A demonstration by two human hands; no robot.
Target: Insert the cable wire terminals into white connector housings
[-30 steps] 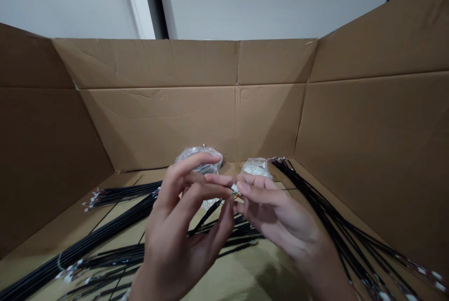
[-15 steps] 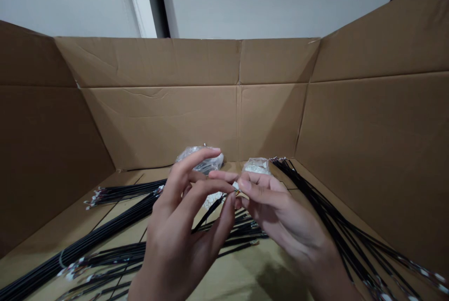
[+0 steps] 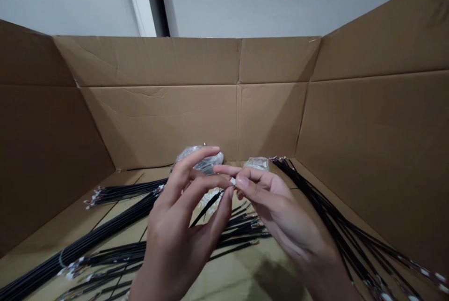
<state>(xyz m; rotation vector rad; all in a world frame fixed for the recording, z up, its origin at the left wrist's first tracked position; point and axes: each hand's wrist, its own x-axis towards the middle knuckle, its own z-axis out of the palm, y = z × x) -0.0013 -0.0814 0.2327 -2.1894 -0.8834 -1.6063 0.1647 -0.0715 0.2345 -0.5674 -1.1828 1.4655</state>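
Precariously, the left hand (image 3: 178, 212) and right hand (image 3: 270, 202) meet, pinching a tiny white connector (image 3: 232, 181) on a black wire (image 3: 207, 209); a fumble could drop it among the wire bundles (image 3: 351, 226).

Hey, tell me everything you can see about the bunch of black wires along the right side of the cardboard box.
The bunch of black wires is a loose group of many thin, mostly straight strands, with what looks like plastic sheathing. It lies on the floor of the cardboard box, narrow at the back corner and fanning toward the near right along the box wall. Small pale ends show at both tips, too small to make out. The person's right forearm hides part of it.
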